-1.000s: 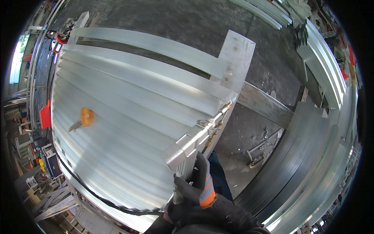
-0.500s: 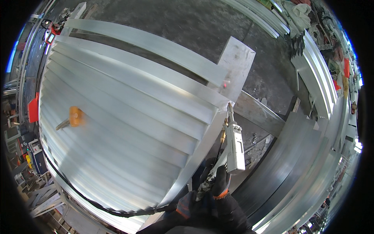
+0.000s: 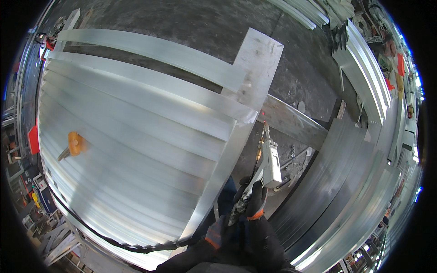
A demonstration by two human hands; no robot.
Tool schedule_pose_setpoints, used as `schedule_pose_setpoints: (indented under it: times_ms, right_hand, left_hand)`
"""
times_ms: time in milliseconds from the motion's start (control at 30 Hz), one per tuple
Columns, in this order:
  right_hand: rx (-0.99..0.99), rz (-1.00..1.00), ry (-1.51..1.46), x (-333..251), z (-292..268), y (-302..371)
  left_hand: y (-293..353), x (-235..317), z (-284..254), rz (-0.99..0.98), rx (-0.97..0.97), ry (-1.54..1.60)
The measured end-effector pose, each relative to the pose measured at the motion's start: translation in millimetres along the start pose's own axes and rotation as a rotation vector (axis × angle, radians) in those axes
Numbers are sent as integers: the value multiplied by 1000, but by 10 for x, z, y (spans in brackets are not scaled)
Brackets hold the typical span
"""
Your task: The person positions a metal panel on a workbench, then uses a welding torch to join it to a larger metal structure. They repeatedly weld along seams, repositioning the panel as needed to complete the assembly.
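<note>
My right hand [image 3: 256, 200], in a dark glove with an orange cuff, grips a white handheld welding gun [image 3: 272, 164]. Its thin nozzle points away from me, just right of the corner of a slatted silver metal panel [image 3: 136, 132]. A small red light spot shows near the nozzle tip, by a flat metal bar [image 3: 296, 122]. Close to my body, my left hand [image 3: 219, 226], gloved too, is closed on the patterned cable sleeve [image 3: 239, 211] behind the gun; its fingers are partly hidden. A rectangular metal plate [image 3: 259, 59] lies at the panel's far right corner.
A mallet with an orange head [image 3: 75, 143] rests on the panel. A black hose [image 3: 123, 245] crosses its near edge. Long metal profiles [image 3: 327, 177] are stacked at my right, with more [image 3: 364, 68] farther off. Bolts and scraps lie on the floor beside the gun.
The gun's nozzle has come off the panel's corner and now sits over the gap to its right, nearer me. The red spot has left the plate. The whole view has shifted slightly.
</note>
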State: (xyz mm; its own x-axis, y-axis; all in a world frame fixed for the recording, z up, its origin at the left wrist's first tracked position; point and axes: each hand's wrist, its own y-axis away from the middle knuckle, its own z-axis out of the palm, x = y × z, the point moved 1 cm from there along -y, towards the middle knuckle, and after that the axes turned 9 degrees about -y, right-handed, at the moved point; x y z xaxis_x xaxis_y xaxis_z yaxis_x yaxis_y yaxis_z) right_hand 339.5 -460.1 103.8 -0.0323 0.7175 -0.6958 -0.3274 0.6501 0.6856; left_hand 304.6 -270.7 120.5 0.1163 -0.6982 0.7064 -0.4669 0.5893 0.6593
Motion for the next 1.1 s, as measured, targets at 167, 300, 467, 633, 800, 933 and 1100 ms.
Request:
schedule_pose_setpoints:
  times_ms: [167, 300, 467, 633, 800, 933, 1100]
  right_hand:
    - [-54, 1, -46, 42, -106, -209]
    - [-86, 11, -86, 73, -78, -257]
    - [-70, -4, -38, 139, -95, -332]
    - [-49, 67, -48, 167, -121, -333]
    - [-92, 52, -59, 140, -90, -318]
    - [-87, 37, -49, 140, -119, -309]
    - [-179, 395, -415, 12, -373, -113]
  left_hand:
    - [-177, -371, 314, -64, -46, -33]
    - [-218, -362, 309, -42, -33, -97]
    - [-253, -326, 305, -68, -37, -58]
    - [-235, -623, 505, -138, -161, -72]
    - [-228, -913, 708, -223, -283, -88]
    - [-267, -762, 645, -267, -210, 259]
    - [26, -297, 425, -10, -177, 186]
